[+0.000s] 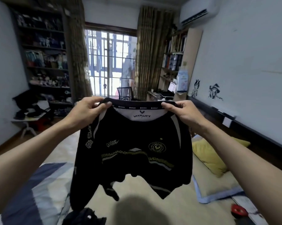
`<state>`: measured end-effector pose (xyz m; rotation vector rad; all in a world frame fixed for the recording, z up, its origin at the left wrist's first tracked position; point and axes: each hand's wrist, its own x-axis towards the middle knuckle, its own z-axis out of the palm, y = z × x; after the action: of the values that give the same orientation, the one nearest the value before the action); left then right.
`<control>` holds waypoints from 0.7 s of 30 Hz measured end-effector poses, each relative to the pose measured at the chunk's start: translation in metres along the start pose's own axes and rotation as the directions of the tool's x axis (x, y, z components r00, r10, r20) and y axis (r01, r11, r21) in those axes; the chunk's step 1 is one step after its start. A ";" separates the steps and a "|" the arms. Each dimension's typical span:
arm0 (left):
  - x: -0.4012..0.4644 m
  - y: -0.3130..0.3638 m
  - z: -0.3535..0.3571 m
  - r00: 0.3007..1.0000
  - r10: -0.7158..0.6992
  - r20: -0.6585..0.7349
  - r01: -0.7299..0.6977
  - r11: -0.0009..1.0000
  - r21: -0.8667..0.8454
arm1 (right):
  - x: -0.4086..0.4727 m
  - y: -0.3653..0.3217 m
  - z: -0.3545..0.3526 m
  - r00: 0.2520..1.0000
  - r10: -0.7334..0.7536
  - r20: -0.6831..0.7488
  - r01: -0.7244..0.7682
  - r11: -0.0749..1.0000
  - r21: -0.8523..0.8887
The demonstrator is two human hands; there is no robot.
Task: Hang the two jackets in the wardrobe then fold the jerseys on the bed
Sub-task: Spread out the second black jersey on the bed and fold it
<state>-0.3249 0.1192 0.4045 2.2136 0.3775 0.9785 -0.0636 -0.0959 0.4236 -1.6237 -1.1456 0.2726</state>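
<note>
**Item: black Vitality jersey, raised for folding**

Black jersey hangs between left hand and right hand, each pinched shut on a collar corner, above the bed. Hem appears bunched. Advice: shake flat, lay face-down below hands, smooth sleeves first.

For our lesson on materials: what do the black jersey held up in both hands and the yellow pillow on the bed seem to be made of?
Black jersey: probably thin synthetic sports knit with a slight sheen; it hangs limp, and its logos look printed rather than stitched. Yellow pillow: matte woven cloth, perhaps cotton, over soft filling; its surface dents and creases. Neither fibre can be confirmed from the picture.
</note>
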 end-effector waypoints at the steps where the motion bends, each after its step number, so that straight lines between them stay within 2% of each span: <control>1: -0.006 0.011 0.004 1.000 0.018 0.014 -0.018 1.000 -0.011 | -0.014 -0.003 -0.005 1.000 0.010 -0.013 -0.010 1.000 -0.006; 4: -0.025 0.033 0.013 0.994 0.047 0.101 -0.039 0.996 -0.082 | -0.052 -0.004 -0.022 0.999 0.005 -0.054 -0.005 1.000 -0.016; 7: -0.048 0.049 0.018 0.969 0.029 0.247 0.006 0.990 -0.142 | -0.095 -0.003 -0.040 0.996 -0.043 -0.074 0.039 0.997 -0.061; 10: -0.068 0.063 0.033 0.941 0.020 0.337 0.045 0.982 -0.183 | -0.131 0.009 -0.059 0.999 -0.031 -0.015 0.030 0.998 -0.046; 13: -0.072 0.055 0.063 0.909 -0.019 0.416 0.115 0.971 -0.208 | -0.142 0.044 -0.077 0.989 0.095 0.111 -0.092 0.995 -0.032; 15: -0.065 0.035 0.090 0.869 -0.118 0.481 0.225 0.959 -0.171 | -0.134 0.079 -0.086 0.949 0.207 0.236 -0.204 0.978 -0.035; 17: -0.057 0.013 0.117 0.797 -0.222 0.561 0.344 0.931 -0.120 | -0.125 0.114 -0.090 0.881 0.302 0.364 -0.322 0.947 -0.007; 19: -0.048 -0.018 0.152 0.726 -0.317 0.610 0.443 0.894 -0.062 | -0.110 0.162 -0.093 0.793 0.381 0.475 -0.420 0.907 -0.026; 21: -0.047 -0.046 0.177 0.671 -0.348 0.655 0.486 0.873 -0.034 | -0.101 0.210 -0.092 0.690 0.444 0.572 -0.476 0.873 -0.104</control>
<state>-0.2259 0.0463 0.2612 1.9800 0.4166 -0.0144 0.0589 -0.2228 0.2458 -1.8203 -1.1268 1.1998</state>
